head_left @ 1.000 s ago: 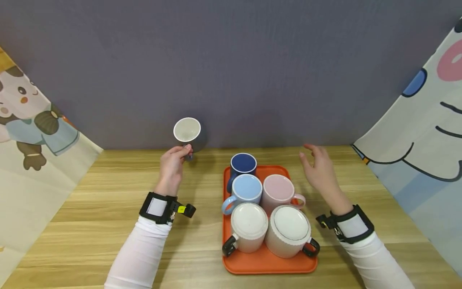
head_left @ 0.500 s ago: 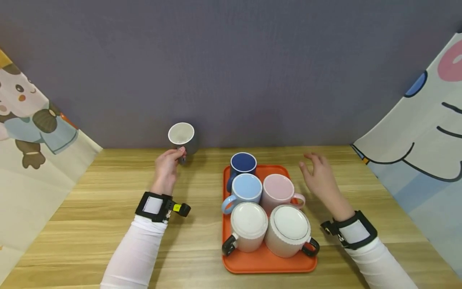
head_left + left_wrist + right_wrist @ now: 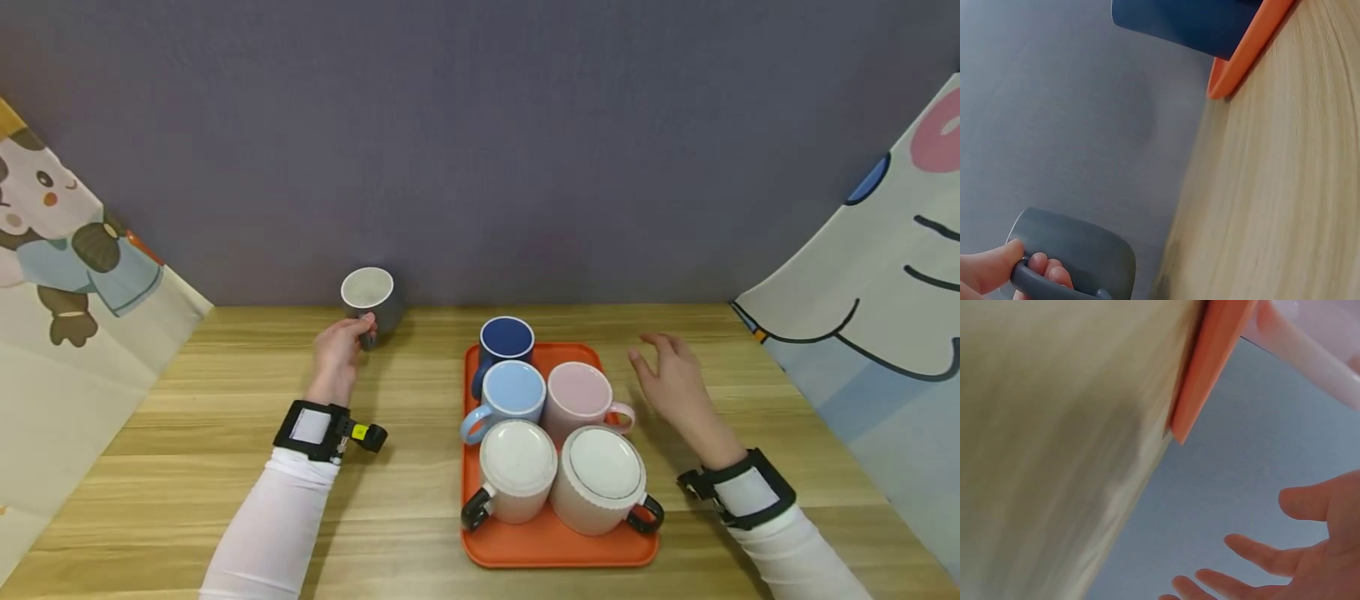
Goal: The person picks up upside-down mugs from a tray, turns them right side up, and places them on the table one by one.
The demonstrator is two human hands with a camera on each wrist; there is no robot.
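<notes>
At the back left, near the wall, my left hand (image 3: 339,350) grips the handle of a grey mug (image 3: 386,314) with a pale inside. The mug is upright, its rim up; the left wrist view shows fingers (image 3: 1054,272) through the handle of the mug (image 3: 1085,250). Whether its base touches the table I cannot tell. My right hand (image 3: 673,385) hovers right of the orange tray (image 3: 558,552), holding nothing, fingers loosely spread. On the tray stand a dark blue mug (image 3: 507,337), a light blue mug (image 3: 513,389), a pink mug (image 3: 579,390) and two white mugs (image 3: 517,462) with black handles.
A wooden table (image 3: 405,517) carries the tray. Behind it rises a grey wall (image 3: 480,167). Printed cartoon cloths hang at the left (image 3: 82,250) and right (image 3: 885,275). The pink mug's handle (image 3: 622,415) sticks out past the tray's right edge.
My left hand has lowered the grey mug and brought it a little to the left. The right hand has drifted slightly down and right. The tray's mugs have stayed put.
</notes>
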